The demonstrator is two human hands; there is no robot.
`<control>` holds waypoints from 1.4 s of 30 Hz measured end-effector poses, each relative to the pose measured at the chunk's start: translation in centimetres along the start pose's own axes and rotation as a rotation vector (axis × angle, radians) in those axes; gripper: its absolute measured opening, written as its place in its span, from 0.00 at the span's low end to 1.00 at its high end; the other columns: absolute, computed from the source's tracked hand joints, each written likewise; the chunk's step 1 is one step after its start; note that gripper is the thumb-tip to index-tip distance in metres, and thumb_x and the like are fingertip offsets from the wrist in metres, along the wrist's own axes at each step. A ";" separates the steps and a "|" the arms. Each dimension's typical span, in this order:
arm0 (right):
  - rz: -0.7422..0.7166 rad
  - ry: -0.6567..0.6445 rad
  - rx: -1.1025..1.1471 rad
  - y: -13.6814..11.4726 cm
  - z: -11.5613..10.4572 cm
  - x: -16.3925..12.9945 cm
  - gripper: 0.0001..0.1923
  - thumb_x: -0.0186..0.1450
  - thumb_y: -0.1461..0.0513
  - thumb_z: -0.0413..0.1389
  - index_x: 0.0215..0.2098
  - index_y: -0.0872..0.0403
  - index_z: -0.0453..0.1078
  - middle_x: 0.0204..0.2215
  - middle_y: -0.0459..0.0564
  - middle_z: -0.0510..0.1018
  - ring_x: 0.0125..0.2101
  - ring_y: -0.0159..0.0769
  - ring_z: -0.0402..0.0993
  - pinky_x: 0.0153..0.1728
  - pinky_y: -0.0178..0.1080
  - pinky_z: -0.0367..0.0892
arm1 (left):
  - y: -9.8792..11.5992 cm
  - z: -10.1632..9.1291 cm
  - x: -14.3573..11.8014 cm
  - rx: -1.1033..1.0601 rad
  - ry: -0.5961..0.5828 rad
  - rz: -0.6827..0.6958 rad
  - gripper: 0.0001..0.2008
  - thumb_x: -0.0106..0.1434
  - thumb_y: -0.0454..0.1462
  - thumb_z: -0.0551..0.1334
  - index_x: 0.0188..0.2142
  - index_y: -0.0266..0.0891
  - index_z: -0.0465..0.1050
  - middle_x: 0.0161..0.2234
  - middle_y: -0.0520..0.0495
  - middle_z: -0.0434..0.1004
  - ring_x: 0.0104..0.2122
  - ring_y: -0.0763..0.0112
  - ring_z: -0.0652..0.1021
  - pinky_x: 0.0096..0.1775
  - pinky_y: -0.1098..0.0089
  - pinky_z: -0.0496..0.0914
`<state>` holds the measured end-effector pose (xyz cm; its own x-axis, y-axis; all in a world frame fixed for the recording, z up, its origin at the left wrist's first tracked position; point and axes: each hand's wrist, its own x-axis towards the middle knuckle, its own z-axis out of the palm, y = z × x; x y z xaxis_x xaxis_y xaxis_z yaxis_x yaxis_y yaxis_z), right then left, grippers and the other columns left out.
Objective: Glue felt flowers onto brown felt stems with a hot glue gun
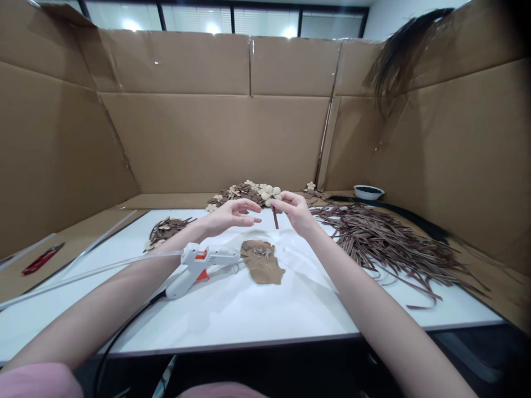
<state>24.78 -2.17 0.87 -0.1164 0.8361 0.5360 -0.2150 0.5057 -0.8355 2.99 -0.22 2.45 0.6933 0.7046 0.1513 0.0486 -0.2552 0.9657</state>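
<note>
Cardboard walls (215, 138) fold around three sides of a white table (257, 315), with windows showing above them at the back. Only one container stands here: a small white bowl (368, 192) at the far right, just beside the cardboard, filled with something dark (too small to tell what). Everything else lies loose on the surface. A heap of brown and cream flower-shaped cutouts (246, 193) sits at the far edge, a smaller pile of brown petals (168, 229) lies to the left, and a broad tangle of brown strips (385, 240) spreads over the right side.

Both forearms reach in from the near edge and meet above the middle of the table. The right hand (295, 213) is raised off the surface, its fingertips pinched narrowly on the upper end of a short brown stick (275, 217), which hangs nearly upright below the grip, its lower end clear of the table. The left hand (230, 216) hovers just beside it, palm turned inward, fingers spread and lightly curved, holding nothing and not touching the stick.

Directly below the hands lies a flat brown patch (262, 261) with a glossy smear near its top. A white glue gun (199, 265) with an orange trigger rests on the table under the left wrist, nozzle pointing at that patch. Red scissors (41, 258) lie far left on the cardboard flap.
</note>
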 end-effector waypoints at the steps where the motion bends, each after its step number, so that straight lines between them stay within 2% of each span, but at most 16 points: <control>1: 0.003 0.005 0.007 0.0 0.0 0.0 0.13 0.50 0.56 0.67 0.26 0.54 0.71 0.27 0.45 0.75 0.30 0.33 0.70 0.37 0.38 0.64 | 0.1 0.1 -0.1 -0.002 -0.012 -0.005 0.20 0.54 0.36 0.69 0.46 0.38 0.71 0.57 0.38 0.65 0.49 0.54 0.76 0.52 0.57 0.67; 5: 0.003 0.013 0.021 -0.1 -0.1 0.0 0.13 0.50 0.56 0.67 0.26 0.54 0.71 0.27 0.44 0.75 0.30 0.32 0.70 0.37 0.38 0.64 | 0.4 0.2 -0.2 -0.046 -0.058 -0.012 0.16 0.60 0.39 0.65 0.47 0.39 0.71 0.57 0.38 0.66 0.52 0.55 0.74 0.53 0.57 0.65; 12: 0.012 0.006 0.004 -0.1 0.0 0.0 0.13 0.50 0.56 0.66 0.27 0.54 0.71 0.28 0.45 0.76 0.32 0.33 0.71 0.38 0.38 0.65 | -0.3 -0.4 0.3 -0.136 -0.124 0.058 0.28 0.47 0.23 0.69 0.48 0.39 0.71 0.56 0.39 0.68 0.56 0.57 0.70 0.59 0.58 0.60; 15: 0.023 0.010 0.004 0.0 0.0 0.0 0.14 0.50 0.55 0.67 0.27 0.54 0.71 0.28 0.45 0.76 0.33 0.34 0.71 0.39 0.38 0.65 | -0.5 -0.5 0.5 -0.148 -0.125 0.055 0.30 0.44 0.21 0.69 0.47 0.38 0.71 0.57 0.39 0.68 0.56 0.58 0.70 0.60 0.57 0.58; 20: 0.008 -0.011 0.012 0.1 0.0 0.0 0.12 0.51 0.56 0.67 0.26 0.54 0.71 0.27 0.45 0.75 0.31 0.32 0.70 0.37 0.37 0.64 | -0.1 -0.4 0.1 -0.100 -0.058 0.058 0.24 0.47 0.26 0.70 0.45 0.37 0.72 0.54 0.39 0.71 0.54 0.56 0.73 0.54 0.57 0.65; 24: 0.000 -0.043 -0.024 0.0 0.4 -0.2 0.13 0.51 0.57 0.67 0.24 0.55 0.70 0.24 0.43 0.73 0.29 0.31 0.69 0.37 0.37 0.64 | 0.7 -0.5 -0.6 0.054 0.052 0.067 0.16 0.58 0.38 0.67 0.45 0.37 0.72 0.50 0.39 0.73 0.49 0.59 0.75 0.44 0.65 0.71; 27: 0.046 -0.081 -0.073 0.1 0.8 -0.5 0.13 0.50 0.56 0.67 0.25 0.55 0.71 0.25 0.44 0.74 0.29 0.32 0.70 0.37 0.37 0.64 | 1.2 -0.6 -1.2 0.123 0.125 0.100 0.16 0.62 0.43 0.63 0.46 0.36 0.72 0.48 0.39 0.74 0.44 0.63 0.77 0.38 0.70 0.72; 33: 0.136 -0.209 -0.125 0.7 1.3 -1.0 0.14 0.50 0.55 0.66 0.27 0.56 0.72 0.28 0.49 0.78 0.32 0.36 0.73 0.37 0.39 0.66 | 1.7 0.0 -1.8 0.172 0.133 0.192 0.19 0.61 0.43 0.64 0.49 0.37 0.69 0.39 0.43 0.75 0.38 0.68 0.76 0.35 0.70 0.72; 37: 0.172 -0.264 -0.169 0.9 1.9 -1.3 0.15 0.51 0.54 0.66 0.27 0.57 0.72 0.29 0.51 0.79 0.33 0.37 0.74 0.37 0.39 0.67 | 1.9 0.7 -2.1 0.189 0.108 0.173 0.18 0.60 0.41 0.64 0.49 0.37 0.69 0.33 0.47 0.74 0.33 0.71 0.75 0.35 0.70 0.71; 42: 0.198 -0.292 -0.154 0.6 2.4 -1.6 0.14 0.51 0.54 0.66 0.26 0.56 0.72 0.29 0.51 0.80 0.33 0.38 0.75 0.37 0.40 0.68 | 1.5 0.6 -2.1 0.204 0.082 0.176 0.19 0.60 0.41 0.65 0.50 0.38 0.68 0.31 0.48 0.74 0.33 0.70 0.75 0.36 0.71 0.69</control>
<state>22.46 -3.72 -0.20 -0.4167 0.8363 0.3562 -0.0156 0.3852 -0.9227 2.01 -2.45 3.42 0.6437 0.6866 0.3379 0.0818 -0.5007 0.8617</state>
